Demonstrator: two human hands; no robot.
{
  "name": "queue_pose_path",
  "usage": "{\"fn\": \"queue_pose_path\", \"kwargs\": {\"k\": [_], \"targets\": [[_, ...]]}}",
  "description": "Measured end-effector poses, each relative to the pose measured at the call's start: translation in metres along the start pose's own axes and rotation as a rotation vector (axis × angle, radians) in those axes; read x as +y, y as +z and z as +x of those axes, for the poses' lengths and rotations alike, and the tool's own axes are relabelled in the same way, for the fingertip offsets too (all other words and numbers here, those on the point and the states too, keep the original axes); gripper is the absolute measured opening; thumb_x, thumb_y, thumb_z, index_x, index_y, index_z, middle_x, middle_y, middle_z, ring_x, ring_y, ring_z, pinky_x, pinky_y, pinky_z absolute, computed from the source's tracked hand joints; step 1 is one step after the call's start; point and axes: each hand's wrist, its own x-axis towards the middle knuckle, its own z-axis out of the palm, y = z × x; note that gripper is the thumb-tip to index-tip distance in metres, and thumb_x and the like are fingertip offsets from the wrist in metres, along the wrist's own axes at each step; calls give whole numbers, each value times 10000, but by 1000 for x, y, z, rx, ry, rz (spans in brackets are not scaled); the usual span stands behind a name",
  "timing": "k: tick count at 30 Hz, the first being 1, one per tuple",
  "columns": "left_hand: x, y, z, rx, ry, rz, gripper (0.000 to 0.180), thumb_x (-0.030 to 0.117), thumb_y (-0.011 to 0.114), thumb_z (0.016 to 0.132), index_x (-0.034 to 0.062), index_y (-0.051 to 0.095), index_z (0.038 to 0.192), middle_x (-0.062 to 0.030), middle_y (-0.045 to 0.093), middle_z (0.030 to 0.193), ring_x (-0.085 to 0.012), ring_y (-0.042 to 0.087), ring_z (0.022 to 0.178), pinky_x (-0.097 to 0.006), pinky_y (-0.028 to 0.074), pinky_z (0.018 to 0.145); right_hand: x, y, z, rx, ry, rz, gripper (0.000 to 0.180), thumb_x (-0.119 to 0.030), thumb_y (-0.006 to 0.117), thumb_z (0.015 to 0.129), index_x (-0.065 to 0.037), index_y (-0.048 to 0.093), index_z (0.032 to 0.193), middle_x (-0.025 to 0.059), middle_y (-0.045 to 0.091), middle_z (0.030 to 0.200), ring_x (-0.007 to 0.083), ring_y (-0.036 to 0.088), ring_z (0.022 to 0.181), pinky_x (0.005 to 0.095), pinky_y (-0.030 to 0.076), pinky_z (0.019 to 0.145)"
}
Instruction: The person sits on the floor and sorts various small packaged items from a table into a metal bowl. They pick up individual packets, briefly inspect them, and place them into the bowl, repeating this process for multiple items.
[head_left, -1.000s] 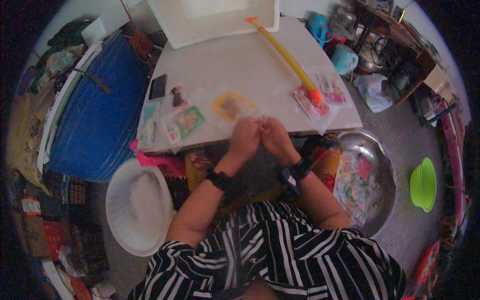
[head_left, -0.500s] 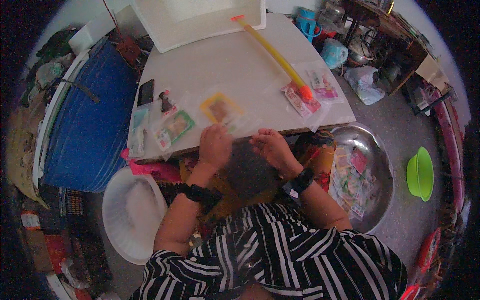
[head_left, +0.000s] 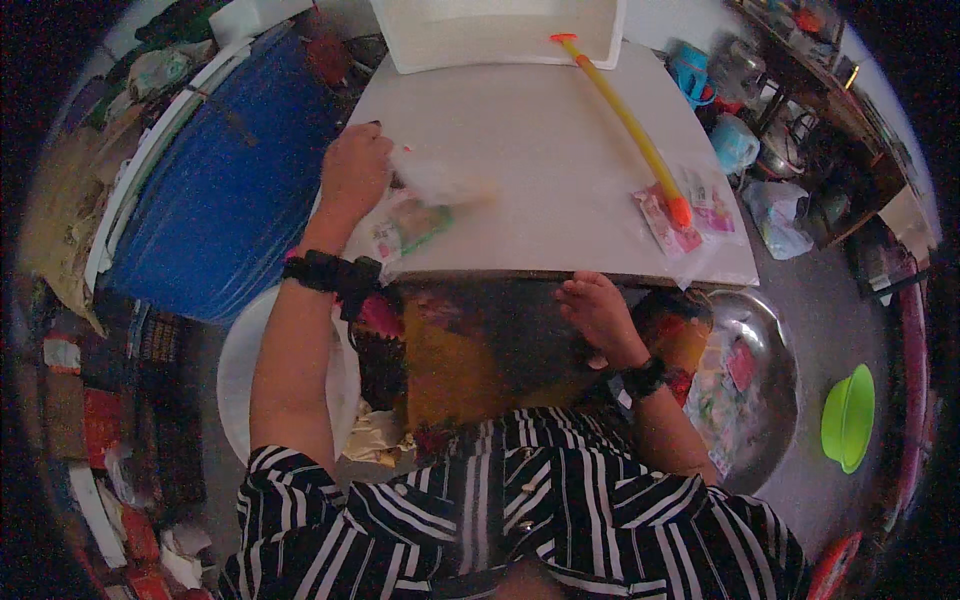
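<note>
My left hand [head_left: 356, 172] is over the table's left side, fingers curled in; whatever they hold, if anything, is hidden. Just beyond its fingertips shows a bit of a dark object [head_left: 375, 125]. Beside this hand lies a clear packet with a green border [head_left: 424, 226]. A pale, yellowish smear [head_left: 478, 196] right of that is too blurred to name. My right hand [head_left: 600, 312] hangs just off the table's front edge, fingers loosely bent and thumb apart, with nothing visible in it. Below and right of it, a metal basin [head_left: 765, 440] on the floor contains several packets.
A yellow tube with orange ends [head_left: 635, 125] lies on the white table [head_left: 520, 130], near pink packets [head_left: 668, 222]. A white foam box [head_left: 500, 62] stands at the back. Left are a blue tub [head_left: 220, 180] and a white basin [head_left: 240, 390]; right, a green basin [head_left: 848, 420].
My left hand has gone from the table's front edge to its far left. My right hand has dropped slightly below the edge. The view has shifted; the yellow packet is no longer clearly visible.
</note>
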Motion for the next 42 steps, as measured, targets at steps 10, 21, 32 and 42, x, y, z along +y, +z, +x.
{"fn": "queue_pose_path", "kwargs": {"k": [10,21,32,42], "targets": [[-49,25,-112,-505,-584,169,218,124,458,659,105,533,862,-80,494,942,-272,445,890,-419,375,701,6,-20,4,-62,-15,1,98,-75,474,751,-71,434,840,59,505,799,192,512,767,293,424,650],[55,-38,-190,-317,-875,-809,213,167,484,721,24,503,877,-128,535,856,-243,511,823,-306,396,709,28,-60,10,-76,-138,-603,74,-101,495,735,-88,468,802,43,495,791,184,497,760,300,412,616],[127,-68,-278,-816,-1006,-820,247,145,465,682,43,507,903,-164,516,839,-285,502,781,-355,396,690,27,-33,-11,-49,95,-829,137,-91,478,743,-68,471,878,47,491,841,192,489,796,267,408,678],[143,-53,-361,-850,-474,-204,386,168,537,617,60,474,982,-169,483,853,-324,398,934,-406,327,797,36,-75,4,-73,95,-593,144,-123,496,746,-81,454,877,66,484,883,220,472,860,291,387,698]]}}
